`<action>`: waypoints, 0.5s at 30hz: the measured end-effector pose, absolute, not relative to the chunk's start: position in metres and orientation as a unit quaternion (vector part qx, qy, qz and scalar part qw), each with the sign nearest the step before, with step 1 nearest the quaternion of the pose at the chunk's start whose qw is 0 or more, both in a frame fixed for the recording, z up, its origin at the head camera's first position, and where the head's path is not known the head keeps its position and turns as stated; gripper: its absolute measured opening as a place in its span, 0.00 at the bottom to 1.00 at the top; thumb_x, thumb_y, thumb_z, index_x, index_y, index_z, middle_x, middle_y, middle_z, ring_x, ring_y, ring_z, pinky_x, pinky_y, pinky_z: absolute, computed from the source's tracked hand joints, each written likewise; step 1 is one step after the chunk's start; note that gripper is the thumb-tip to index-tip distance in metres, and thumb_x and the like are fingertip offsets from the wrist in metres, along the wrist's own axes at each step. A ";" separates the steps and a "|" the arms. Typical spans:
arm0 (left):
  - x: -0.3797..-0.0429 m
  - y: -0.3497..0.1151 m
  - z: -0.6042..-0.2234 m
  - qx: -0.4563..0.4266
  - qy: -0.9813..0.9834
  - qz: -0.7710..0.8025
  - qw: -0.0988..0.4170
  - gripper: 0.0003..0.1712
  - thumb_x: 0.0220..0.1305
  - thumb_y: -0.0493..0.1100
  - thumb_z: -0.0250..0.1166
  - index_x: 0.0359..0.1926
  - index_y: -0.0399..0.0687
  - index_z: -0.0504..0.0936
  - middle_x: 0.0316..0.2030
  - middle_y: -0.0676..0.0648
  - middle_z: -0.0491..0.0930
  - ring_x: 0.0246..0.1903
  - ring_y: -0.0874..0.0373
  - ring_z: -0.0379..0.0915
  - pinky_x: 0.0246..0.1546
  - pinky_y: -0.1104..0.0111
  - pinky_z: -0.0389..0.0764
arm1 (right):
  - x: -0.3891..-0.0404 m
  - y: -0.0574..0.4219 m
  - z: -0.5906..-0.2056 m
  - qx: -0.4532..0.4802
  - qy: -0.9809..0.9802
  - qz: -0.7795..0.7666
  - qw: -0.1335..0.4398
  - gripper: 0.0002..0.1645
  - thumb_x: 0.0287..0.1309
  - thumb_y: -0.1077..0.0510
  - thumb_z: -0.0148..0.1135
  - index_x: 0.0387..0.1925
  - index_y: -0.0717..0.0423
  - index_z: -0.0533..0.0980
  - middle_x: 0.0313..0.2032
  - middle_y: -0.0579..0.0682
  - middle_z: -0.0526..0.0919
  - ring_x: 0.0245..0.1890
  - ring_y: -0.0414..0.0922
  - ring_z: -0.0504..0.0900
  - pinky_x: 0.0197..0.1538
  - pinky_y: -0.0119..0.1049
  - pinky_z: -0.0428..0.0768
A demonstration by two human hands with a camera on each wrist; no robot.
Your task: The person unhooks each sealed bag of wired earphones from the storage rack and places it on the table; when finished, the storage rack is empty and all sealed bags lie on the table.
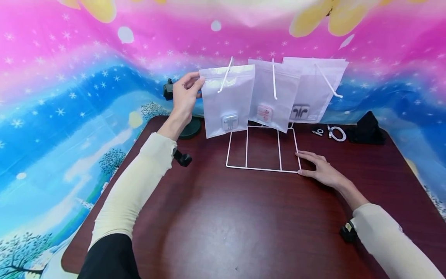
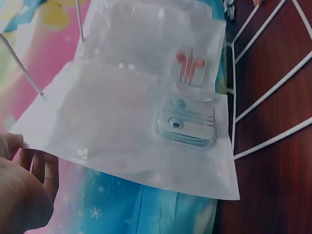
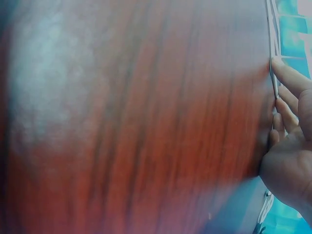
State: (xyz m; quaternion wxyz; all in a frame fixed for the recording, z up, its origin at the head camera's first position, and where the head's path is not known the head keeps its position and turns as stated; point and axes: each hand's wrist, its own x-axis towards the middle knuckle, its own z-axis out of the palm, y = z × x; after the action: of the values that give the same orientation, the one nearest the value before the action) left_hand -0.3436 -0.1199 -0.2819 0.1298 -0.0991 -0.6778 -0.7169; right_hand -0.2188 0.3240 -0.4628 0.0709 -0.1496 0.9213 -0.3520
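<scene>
My left hand [image 1: 185,93] pinches the upper left corner of a translucent white zip bag [image 1: 228,93], its thumb on the front. Inside the bag is a clear case of pale blue and white earphones [image 2: 185,121]. The bag hangs on a white hook [image 1: 226,75] of a wire display rack [image 1: 263,169]. Beside it hang a bag with pink earphones [image 1: 265,112] and, farther right, bags with dark earphones [image 1: 300,112] showing in front. At the rack's front right corner, the extended fingers and thumb of my right hand [image 1: 322,170] touch the base wire.
Back right on the dark wooden table [image 1: 223,217] lie a coiled white cable [image 1: 337,133], a small white item [image 1: 318,132] and a black stand [image 1: 367,130]. A round dark green base [image 1: 191,128] stands behind my left wrist. A printed cloth [image 1: 87,97] hangs around the table.
</scene>
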 end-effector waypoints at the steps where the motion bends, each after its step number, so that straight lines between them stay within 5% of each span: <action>1: -0.340 -0.121 -0.283 -0.099 -0.671 -0.724 0.128 0.13 0.73 0.43 0.67 0.55 0.50 0.88 0.52 0.44 0.86 0.44 0.53 0.83 0.46 0.63 0.85 | -0.218 0.323 -0.463 -0.148 0.921 -0.352 0.070 0.41 0.69 0.50 0.69 0.77 0.55 0.65 0.78 0.63 0.58 0.72 0.69 0.52 0.67 0.73 0.51; 15: -0.296 -0.131 -0.288 -0.091 -0.650 -0.742 0.133 0.14 0.70 0.43 0.70 0.54 0.47 0.88 0.52 0.45 0.86 0.46 0.53 0.83 0.41 0.66 0.85 | -0.216 0.323 -0.464 -0.143 0.921 -0.355 0.066 0.41 0.69 0.50 0.68 0.77 0.55 0.65 0.78 0.63 0.58 0.72 0.69 0.52 0.66 0.77 0.47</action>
State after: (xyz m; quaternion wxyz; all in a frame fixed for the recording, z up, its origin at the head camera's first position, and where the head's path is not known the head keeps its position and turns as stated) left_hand -0.2958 -0.1314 -0.2877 0.1330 -0.0908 -0.6503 -0.7424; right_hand -0.2165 0.3229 -0.4642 0.0659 -0.1433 0.9214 -0.3552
